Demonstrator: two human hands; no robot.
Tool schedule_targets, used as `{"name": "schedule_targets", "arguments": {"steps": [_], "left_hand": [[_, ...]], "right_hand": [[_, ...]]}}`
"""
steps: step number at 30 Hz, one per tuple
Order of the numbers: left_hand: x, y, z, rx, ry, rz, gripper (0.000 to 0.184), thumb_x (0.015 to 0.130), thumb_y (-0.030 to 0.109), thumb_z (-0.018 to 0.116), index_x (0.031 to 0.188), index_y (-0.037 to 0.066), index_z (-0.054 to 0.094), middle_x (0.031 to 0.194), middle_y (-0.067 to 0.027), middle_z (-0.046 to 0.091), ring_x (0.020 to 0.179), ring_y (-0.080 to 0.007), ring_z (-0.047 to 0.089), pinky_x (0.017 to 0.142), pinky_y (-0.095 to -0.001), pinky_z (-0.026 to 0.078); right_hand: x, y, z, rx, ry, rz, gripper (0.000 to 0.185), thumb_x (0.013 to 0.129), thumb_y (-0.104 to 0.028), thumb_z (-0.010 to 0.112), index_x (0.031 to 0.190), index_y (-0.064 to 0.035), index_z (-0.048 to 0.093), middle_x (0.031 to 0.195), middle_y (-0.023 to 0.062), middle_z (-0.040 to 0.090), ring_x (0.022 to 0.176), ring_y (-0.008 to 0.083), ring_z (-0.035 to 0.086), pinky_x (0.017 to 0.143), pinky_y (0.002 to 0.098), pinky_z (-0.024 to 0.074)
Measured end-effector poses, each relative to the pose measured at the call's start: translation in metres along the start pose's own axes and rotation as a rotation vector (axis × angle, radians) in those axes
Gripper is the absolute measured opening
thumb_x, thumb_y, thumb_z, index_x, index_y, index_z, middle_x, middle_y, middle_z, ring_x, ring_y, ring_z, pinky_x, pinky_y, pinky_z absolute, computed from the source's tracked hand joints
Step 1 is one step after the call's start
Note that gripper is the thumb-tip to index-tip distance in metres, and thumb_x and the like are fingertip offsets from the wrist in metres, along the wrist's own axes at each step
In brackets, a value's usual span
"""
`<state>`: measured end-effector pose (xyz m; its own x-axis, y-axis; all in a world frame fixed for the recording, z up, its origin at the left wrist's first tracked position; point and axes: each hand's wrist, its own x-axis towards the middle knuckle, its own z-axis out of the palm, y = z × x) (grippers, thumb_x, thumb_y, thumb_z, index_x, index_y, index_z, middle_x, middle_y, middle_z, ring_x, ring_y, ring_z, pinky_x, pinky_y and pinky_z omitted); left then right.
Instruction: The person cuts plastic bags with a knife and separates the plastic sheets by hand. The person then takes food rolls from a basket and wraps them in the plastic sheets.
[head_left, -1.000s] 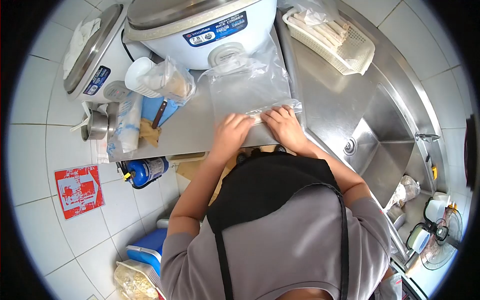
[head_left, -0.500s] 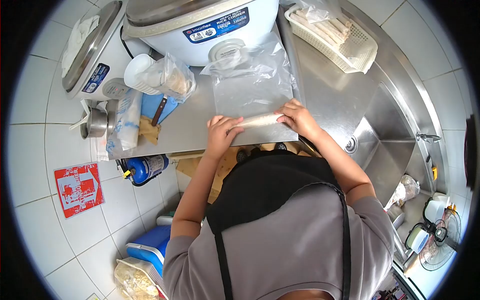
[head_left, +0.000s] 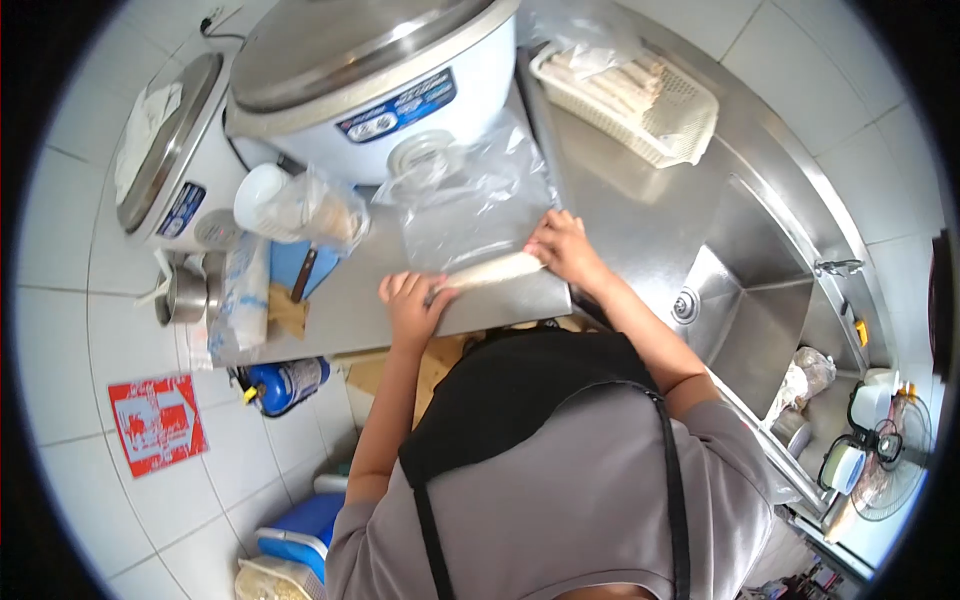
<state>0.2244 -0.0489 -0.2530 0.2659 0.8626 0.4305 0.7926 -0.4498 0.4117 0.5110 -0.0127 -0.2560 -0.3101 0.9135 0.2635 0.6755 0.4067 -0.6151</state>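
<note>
My left hand and my right hand are closed on the two ends of a long, thin, pale roll, which looks wrapped in clear plastic. It lies near the front edge of the steel counter, slightly higher at its right end. Just beyond it, a clear plastic sheet or bag is spread flat, crumpled along its far part. What fills the roll cannot be made out.
Behind stand two rice cookers. Left are stacked white cups, a brown-handled knife and a metal pot. A cream basket holds several similar rolls. A sink lies right.
The camera view has tilted and shifted, so the counter and cookers appear lower. Both hands still hold the roll's ends, and the roll slants a little more.
</note>
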Motion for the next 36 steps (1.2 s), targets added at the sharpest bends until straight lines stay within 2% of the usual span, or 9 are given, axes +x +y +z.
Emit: {"name": "schedule_targets", "arguments": {"steps": [2, 5, 9, 11, 14, 18, 21, 27, 36], "left_hand": [[-0.002, -0.001, 0.000, -0.024, -0.017, -0.023, 0.029, 0.077, 0.038, 0.068, 0.085, 0.010, 0.067, 0.084, -0.0032, 0.063, 0.090, -0.0240, 0.053, 0.094, -0.0427, 0.028], [-0.003, -0.003, 0.002, -0.040, -0.009, -0.024, 0.028, 0.077, 0.037, 0.069, 0.085, 0.010, 0.067, 0.083, -0.0032, 0.063, 0.089, -0.0235, 0.053, 0.095, -0.0424, 0.028], [-0.003, -0.002, 0.001, -0.047, -0.007, -0.013, 0.027, 0.077, 0.037, 0.070, 0.084, 0.011, 0.066, 0.083, -0.0018, 0.062, 0.088, -0.0216, 0.054, 0.096, -0.0435, 0.028], [-0.003, -0.002, 0.000, -0.033, -0.012, -0.014, 0.027, 0.076, 0.036, 0.070, 0.085, 0.011, 0.066, 0.083, -0.0018, 0.062, 0.087, -0.0213, 0.055, 0.096, -0.0432, 0.028], [-0.005, -0.005, 0.004, -0.014, -0.003, -0.016, 0.026, 0.076, 0.037, 0.070, 0.084, 0.012, 0.065, 0.082, -0.0009, 0.062, 0.087, -0.0199, 0.055, 0.095, -0.0427, 0.030], [-0.005, -0.003, 0.003, 0.025, -0.006, -0.014, 0.026, 0.076, 0.038, 0.070, 0.083, 0.014, 0.065, 0.081, 0.0005, 0.062, 0.085, -0.0186, 0.055, 0.095, -0.0423, 0.031], [-0.003, -0.001, 0.001, 0.031, -0.012, -0.019, 0.026, 0.075, 0.038, 0.070, 0.083, 0.014, 0.064, 0.081, 0.0014, 0.062, 0.084, -0.0179, 0.055, 0.095, -0.0424, 0.031], [-0.007, 0.002, 0.001, 0.022, -0.022, -0.065, 0.025, 0.073, 0.036, 0.073, 0.084, 0.015, 0.064, 0.080, 0.0025, 0.062, 0.082, -0.0163, 0.055, 0.095, -0.0431, 0.031], [-0.003, 0.004, -0.001, 0.007, 0.008, -0.044, 0.026, 0.072, 0.036, 0.074, 0.085, 0.016, 0.065, 0.082, 0.0032, 0.061, 0.083, -0.0161, 0.056, 0.097, -0.0437, 0.031]], "right_hand": [[0.010, -0.002, -0.013, 0.037, -0.102, 0.008, 0.016, 0.081, -0.026, 0.067, 0.085, -0.0102, 0.068, 0.093, 0.0074, 0.056, 0.099, 0.0270, 0.049, 0.085, 0.0410, 0.0347], [0.050, 0.032, -0.039, 0.031, 0.248, -0.072, 0.016, 0.082, -0.023, 0.066, 0.085, -0.0071, 0.068, 0.094, 0.0119, 0.062, 0.097, 0.0308, 0.054, 0.086, 0.0426, 0.0399], [0.122, 0.122, -0.101, -0.075, 0.549, 0.202, 0.019, 0.087, -0.018, 0.059, 0.093, -0.0015, 0.067, 0.086, 0.0165, 0.066, 0.074, 0.0331, 0.060, 0.070, 0.0386, 0.0497], [0.150, 0.178, -0.113, -0.420, 0.528, 0.317, 0.018, 0.083, -0.016, 0.059, 0.091, -0.0045, 0.070, 0.089, 0.0145, 0.067, 0.079, 0.0334, 0.061, 0.073, 0.0399, 0.0503], [0.182, 0.184, -0.120, -0.633, 0.401, 0.112, 0.017, 0.080, -0.013, 0.059, 0.091, -0.0074, 0.071, 0.091, 0.0122, 0.066, 0.087, 0.0329, 0.058, 0.078, 0.0403, 0.0489], [0.239, 0.190, -0.115, -0.475, 0.278, 0.044, 0.025, 0.079, -0.014, 0.059, 0.101, -0.0102, 0.069, 0.097, 0.0153, 0.064, 0.095, 0.0342, 0.056, 0.083, 0.0415, 0.0466], [0.275, 0.196, -0.108, -0.516, 0.016, 0.249, 0.031, 0.080, -0.024, 0.061, 0.107, -0.0104, 0.067, 0.103, 0.0180, 0.063, 0.099, 0.0347, 0.057, 0.086, 0.0408, 0.0463], [0.294, 0.198, -0.090, -0.642, -0.063, 0.364, 0.064, 0.077, -0.055, 0.061, 0.116, -0.0050, 0.061, 0.114, 0.0167, 0.062, 0.106, 0.0306, 0.058, 0.094, 0.0392, 0.0443], [0.287, 0.182, -0.111, -0.188, -0.073, 0.413, 0.055, 0.072, -0.031, 0.071, 0.117, -0.0010, 0.059, 0.109, 0.0154, 0.064, 0.102, 0.0253, 0.060, 0.088, 0.0346, 0.0463]]}}
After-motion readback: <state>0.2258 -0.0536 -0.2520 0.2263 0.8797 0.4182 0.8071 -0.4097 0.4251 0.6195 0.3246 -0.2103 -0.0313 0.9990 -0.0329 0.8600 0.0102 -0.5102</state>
